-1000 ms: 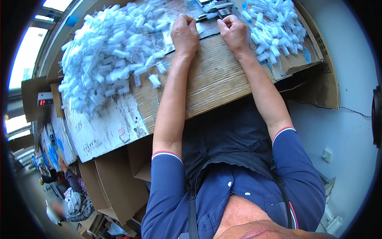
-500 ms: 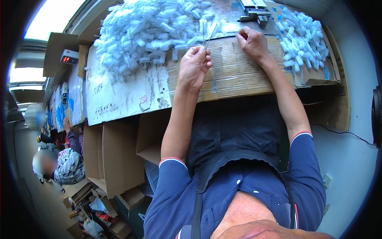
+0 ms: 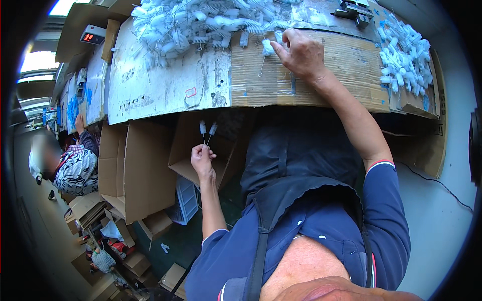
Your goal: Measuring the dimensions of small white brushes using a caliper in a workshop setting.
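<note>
My left hand (image 3: 203, 157) is low on the left, beside the table's front edge. It pinches the thin wire stems of two small white-bristled brushes (image 3: 208, 129), their heads pointing up in front of an open cardboard box (image 3: 193, 173). Over the cardboard sheet (image 3: 331, 75) on the tabletop, my right hand (image 3: 302, 54) is bent, thumb and forefinger closed around a pale brush at the edge of the heap. Another small brush (image 3: 268, 48) lies right by the thumb, its wire stem slanting toward me. A big heap of such brushes (image 3: 201, 25) covers the table's far left.
A smaller pile of brushes (image 3: 404, 60) sits at the right end. Behind the cardboard stands a dark metal fixture (image 3: 359, 12). A small box with a red display (image 3: 93, 34) is at the far left. Below stand cardboard boxes and a blue-grey crate (image 3: 186, 200); a co-worker (image 3: 75, 168) is beyond them.
My left hand has come down and left from above the cardboard with the two brushes, below the table edge. My right hand has shifted left to the heap's edge and closed on a brush.
</note>
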{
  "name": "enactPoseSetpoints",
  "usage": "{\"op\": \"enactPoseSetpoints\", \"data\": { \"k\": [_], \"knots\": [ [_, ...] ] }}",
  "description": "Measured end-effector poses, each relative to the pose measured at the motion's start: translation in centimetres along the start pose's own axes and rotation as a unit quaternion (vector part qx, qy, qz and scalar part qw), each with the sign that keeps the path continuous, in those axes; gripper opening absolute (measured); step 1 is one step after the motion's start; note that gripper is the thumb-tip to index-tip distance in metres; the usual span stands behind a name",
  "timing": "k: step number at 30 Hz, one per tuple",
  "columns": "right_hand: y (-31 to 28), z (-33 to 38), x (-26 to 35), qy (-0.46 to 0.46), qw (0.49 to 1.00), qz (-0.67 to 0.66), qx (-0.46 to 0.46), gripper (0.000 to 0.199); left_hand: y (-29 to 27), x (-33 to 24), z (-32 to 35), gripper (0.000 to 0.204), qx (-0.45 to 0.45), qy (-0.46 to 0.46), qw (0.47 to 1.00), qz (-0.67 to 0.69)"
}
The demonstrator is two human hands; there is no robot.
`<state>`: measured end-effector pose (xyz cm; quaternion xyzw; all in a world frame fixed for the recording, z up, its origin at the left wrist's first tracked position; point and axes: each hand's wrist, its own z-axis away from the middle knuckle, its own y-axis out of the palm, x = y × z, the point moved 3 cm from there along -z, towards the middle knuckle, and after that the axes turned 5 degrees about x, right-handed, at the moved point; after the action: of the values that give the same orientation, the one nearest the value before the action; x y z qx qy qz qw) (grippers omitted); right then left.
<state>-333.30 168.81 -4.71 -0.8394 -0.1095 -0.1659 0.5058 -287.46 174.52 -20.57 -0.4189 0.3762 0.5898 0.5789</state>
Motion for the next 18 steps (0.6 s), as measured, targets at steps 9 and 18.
{"op": "enactPoseSetpoints", "data": {
  "k": [9,18],
  "knots": [
    [1.4,-1.4,-2.9,0.136,0.991,-0.009,-0.006,0.025,2.6,1.9,-2.2,0.032,-0.051,0.169,0.883,-0.436],
    [-2.1,-2.3,-5.4,0.192,0.978,-0.026,0.072,0.023,16.7,-13.3,3.5,0.015,0.013,0.531,0.805,-0.265]
  ]
}}
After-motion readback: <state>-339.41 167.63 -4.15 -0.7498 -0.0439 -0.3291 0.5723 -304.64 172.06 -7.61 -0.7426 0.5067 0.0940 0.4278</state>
